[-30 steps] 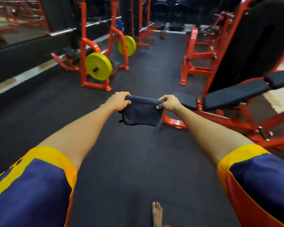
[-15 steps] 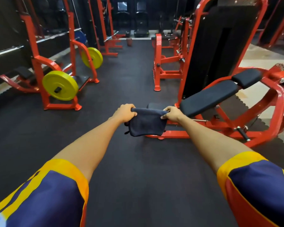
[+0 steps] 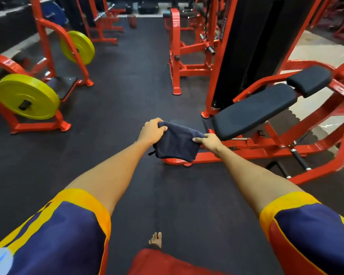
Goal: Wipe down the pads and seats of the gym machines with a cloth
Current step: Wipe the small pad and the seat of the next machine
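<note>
Dark cloth [image 3: 177,142] at frame centre, top corners gripped by left hand [image 3: 151,132] and right hand [image 3: 211,143], black seat pad [image 3: 254,111] just right.

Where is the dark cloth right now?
Head view, centre: the cloth is stretched between the left hand and the right hand above the floor, just left of the long black pad of the red machine.
</note>
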